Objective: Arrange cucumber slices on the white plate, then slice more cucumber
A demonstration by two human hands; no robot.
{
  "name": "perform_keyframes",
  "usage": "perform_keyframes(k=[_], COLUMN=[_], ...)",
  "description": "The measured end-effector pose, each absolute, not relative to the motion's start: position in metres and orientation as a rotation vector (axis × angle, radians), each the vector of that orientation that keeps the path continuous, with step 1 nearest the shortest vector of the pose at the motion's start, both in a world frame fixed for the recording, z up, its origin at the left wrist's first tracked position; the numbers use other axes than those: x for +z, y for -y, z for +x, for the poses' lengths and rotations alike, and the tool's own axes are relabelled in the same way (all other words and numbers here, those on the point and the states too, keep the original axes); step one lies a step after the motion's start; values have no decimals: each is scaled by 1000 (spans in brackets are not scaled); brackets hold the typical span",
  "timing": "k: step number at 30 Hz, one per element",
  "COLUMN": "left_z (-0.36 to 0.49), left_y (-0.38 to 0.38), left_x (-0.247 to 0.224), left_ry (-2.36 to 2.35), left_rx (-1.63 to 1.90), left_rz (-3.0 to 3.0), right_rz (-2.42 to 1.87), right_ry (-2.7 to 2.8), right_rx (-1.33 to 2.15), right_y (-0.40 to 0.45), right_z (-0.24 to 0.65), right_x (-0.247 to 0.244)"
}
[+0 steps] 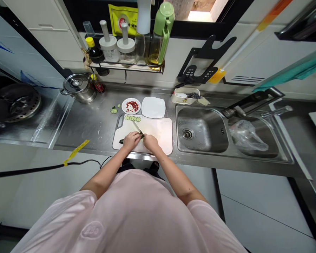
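From my remote view, the left hand (pixel 132 140), fingers bent together, presses a dark green cucumber (pixel 122 141) to the white cutting board (pixel 159 135), while the right hand (pixel 150 143) grips a knife (pixel 137 128) angled across it. Cucumber slices (pixel 132 118) line the board's far edge, near a plate of chopped red pieces (pixel 132 106) on the steel table (pixel 81 126).

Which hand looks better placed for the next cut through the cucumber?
Probably the right hand: it already grips the knife, while the left hand steadies the cucumber on the cutting board.
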State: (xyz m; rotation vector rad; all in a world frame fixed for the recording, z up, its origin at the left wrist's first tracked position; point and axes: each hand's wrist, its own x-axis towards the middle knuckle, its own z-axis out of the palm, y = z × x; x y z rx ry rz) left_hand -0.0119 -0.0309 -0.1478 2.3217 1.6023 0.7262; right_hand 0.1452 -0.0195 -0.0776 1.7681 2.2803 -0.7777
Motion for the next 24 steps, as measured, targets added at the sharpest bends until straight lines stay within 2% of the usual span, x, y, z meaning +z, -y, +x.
perform_keyframes(k=[15,24], left_z=[-12,-10], left_y=[30,31], left_x=[-145,-144], left_ry=[-1594,-1612], left_rx=[726,724], left_rz=[2302,2294], right_rz=[1749,1756], right_ry=[-2158,-2162], right_rx=[-766,-753], right_y=[57,38], right_z=[177,159], right_x=[-76,-75])
